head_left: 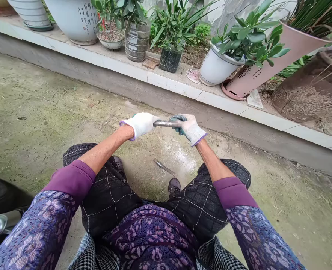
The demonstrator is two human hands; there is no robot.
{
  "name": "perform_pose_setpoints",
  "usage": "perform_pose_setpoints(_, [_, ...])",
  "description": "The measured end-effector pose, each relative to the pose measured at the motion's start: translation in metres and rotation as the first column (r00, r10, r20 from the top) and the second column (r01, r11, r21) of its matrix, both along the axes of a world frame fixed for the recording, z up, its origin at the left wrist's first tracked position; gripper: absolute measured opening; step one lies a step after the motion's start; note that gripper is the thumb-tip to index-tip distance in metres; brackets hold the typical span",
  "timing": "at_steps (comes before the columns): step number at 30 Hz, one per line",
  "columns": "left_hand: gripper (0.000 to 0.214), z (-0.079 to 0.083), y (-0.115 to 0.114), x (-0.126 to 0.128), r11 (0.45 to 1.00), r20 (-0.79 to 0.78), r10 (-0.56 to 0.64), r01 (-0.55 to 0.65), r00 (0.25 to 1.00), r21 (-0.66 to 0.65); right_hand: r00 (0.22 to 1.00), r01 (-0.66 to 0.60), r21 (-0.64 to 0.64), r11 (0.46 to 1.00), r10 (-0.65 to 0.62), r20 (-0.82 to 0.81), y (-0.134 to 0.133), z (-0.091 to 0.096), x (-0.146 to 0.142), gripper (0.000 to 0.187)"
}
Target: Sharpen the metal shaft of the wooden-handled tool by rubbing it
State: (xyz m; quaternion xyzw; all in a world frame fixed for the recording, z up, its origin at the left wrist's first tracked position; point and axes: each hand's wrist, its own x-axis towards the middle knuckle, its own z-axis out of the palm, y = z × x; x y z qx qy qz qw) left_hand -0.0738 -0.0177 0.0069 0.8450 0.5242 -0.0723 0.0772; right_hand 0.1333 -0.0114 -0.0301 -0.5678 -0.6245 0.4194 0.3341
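While both hands grip: left hand (141,124) clenched on metal rod (166,123) | right hand (187,127) clenched on same rod

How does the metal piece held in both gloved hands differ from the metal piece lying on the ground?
The held metal piece is up in the air, gripped at its ends by the left hand and the right hand; the ground piece lies untouched on the concrete between the shoes. The held one sits nearly level; the ground one runs diagonally. Both are slim, grey and shiny.
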Motion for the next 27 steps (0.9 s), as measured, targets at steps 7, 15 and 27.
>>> perform_pose_setpoints(7, [0.035, -0.006, 0.011, -0.007, 0.988, 0.042, 0.152, -0.153, 0.987, 0.032, 0.938, -0.234, 0.143, 0.962, 0.185, 0.293, -0.032, -0.006, -0.017, 0.021])
perform_pose_setpoints(15, [0.031, -0.031, 0.006, -0.002, 0.994, -0.196, -0.086, 0.097, 0.977, 0.045, 0.864, -0.298, 0.252, 0.921, 0.147, 0.482, -0.025, 0.016, -0.004, 0.020])
perform_pose_setpoints(27, [0.035, 0.000, 0.003, -0.005, 0.994, 0.012, 0.066, -0.067, 0.998, 0.091, 0.979, -0.090, -0.050, 0.995, 0.097, 0.178, -0.012, -0.016, -0.016, 0.024])
